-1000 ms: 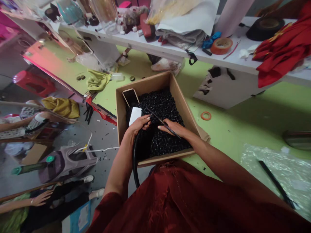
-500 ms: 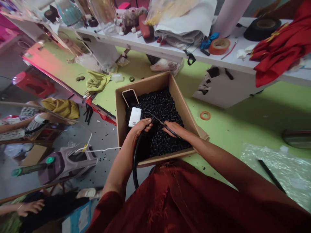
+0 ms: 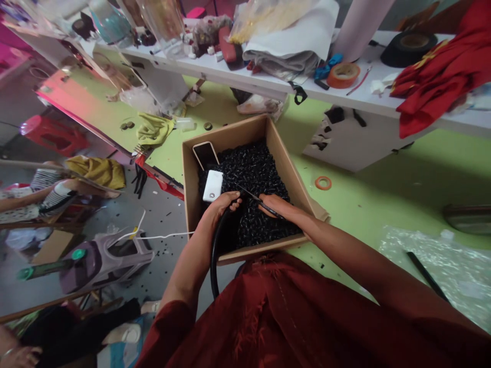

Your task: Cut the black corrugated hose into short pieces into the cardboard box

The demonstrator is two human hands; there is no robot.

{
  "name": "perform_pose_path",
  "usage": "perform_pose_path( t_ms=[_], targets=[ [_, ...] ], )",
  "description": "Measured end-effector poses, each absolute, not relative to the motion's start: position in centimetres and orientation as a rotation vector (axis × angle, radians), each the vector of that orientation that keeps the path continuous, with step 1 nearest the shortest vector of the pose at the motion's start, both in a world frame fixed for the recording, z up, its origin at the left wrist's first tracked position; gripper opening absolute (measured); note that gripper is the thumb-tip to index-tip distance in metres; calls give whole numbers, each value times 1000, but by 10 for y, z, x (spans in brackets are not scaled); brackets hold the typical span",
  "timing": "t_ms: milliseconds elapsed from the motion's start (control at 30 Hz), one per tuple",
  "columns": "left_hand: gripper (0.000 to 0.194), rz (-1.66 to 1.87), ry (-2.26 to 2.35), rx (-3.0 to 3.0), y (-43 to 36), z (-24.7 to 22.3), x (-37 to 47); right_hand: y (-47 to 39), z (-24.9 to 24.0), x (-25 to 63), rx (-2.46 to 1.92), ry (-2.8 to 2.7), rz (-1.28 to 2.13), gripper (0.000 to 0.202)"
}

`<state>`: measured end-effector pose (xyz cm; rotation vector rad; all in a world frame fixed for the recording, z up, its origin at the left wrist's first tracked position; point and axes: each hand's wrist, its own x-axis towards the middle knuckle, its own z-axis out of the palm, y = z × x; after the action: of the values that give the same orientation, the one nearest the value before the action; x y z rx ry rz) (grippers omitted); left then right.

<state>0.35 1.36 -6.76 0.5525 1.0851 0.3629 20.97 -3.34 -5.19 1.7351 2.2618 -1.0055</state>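
Note:
My left hand (image 3: 227,203) is closed around a black ribbed hose (image 3: 215,255), close to its end. The rest of that hose curves down past my forearm toward my lap. In my right hand (image 3: 275,205) is a pair of scissors (image 3: 250,193), fingers wrapped round the handles, its blades pointing at the hose end by my left fingertips. Both hands are over a cardboard box (image 3: 287,158) filled with short black pieces (image 3: 251,163). On those pieces lie a white device (image 3: 213,185) with a round button and a phone (image 3: 206,155) leaning on the box wall.
A white cable (image 3: 164,236) runs from the box to a grey stool (image 3: 126,250) at left. An orange tape roll (image 3: 322,183) lies on the green table (image 3: 356,204). Above stands a cluttered white shelf (image 3: 268,82). Other people sit at the left; one's hand (image 3: 21,355) shows.
The scissors have shifted slightly, with their handles nearer together. My left hand stays on the hose in almost the same place. At lower left, another person's hand and foot have moved.

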Motion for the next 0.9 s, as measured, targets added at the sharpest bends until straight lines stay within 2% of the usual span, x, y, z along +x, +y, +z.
perform_pose_path(
  t_ms=[433, 700, 900],
  targets=[
    [4, 351, 1092, 561, 14, -69, 2, -35, -54, 212, 1708, 2274, -931, 26],
    [8, 381, 1122, 589, 13, -67, 4, -34, -60, 207, 1863, 2219, -938, 27],
    [12, 539, 1124, 621, 20, -53, -4, -27, -52, 207, 2014, 2240, -1008, 27]
  ],
)
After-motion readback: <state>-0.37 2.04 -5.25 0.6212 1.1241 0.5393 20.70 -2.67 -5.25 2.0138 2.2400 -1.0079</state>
